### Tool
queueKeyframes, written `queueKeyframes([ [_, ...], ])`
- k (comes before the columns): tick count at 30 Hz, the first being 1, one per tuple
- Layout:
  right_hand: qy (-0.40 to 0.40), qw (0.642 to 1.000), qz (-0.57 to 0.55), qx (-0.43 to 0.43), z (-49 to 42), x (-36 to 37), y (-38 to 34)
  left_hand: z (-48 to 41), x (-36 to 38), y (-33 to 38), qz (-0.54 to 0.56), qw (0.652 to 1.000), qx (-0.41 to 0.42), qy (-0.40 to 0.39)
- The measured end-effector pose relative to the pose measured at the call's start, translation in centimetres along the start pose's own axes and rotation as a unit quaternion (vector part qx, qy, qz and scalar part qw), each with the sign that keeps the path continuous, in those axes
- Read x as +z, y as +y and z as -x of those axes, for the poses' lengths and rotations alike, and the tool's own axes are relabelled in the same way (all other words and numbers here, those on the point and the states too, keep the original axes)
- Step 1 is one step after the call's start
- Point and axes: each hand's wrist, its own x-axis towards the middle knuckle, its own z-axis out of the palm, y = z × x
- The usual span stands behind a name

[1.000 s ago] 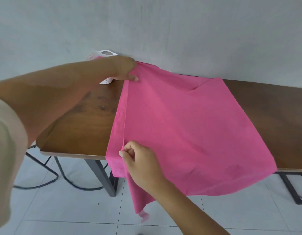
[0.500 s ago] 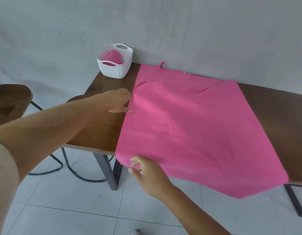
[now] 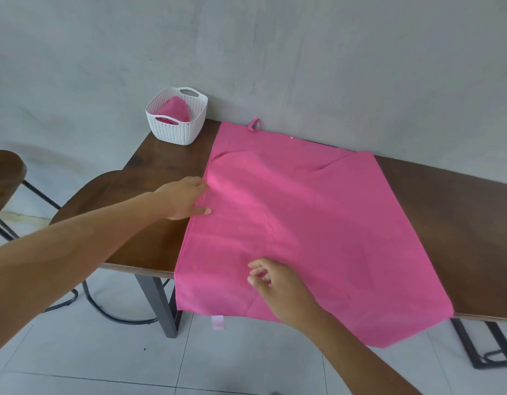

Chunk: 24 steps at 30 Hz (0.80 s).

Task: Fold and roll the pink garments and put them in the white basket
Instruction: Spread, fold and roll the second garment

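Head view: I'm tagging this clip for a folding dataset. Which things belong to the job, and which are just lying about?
Job: spread pink garment; white basket; rolled pink garment inside it; left hand at the spread garment's left edge; right hand over its near part.

Just there: wooden table underneath; near stool; far-left stool.

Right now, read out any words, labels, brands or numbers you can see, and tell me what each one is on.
No text here can be read.
The pale tag hanging below the pink garment hem: too blurred to read.
The white basket: no label or brand visible.
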Motion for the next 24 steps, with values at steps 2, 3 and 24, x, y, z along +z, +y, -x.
queueKeyframes([
  [2,0.009,1.0,0.003,0.0,-0.4,-1.3,0.7,-1.1,-0.4,0.9,0.001,1.0,0.001,0.006],
  [3,0.012,1.0,0.005,-0.001,-0.6,-1.9,1.1,-1.6,-0.5,1.4,0.004,1.0,0.001,0.011],
  [24,0.048,0.994,0.093,-0.032,-13.5,-15.9,14.8,-19.4,-4.3,7.7,0.005,0.996,-0.066,0.063],
])
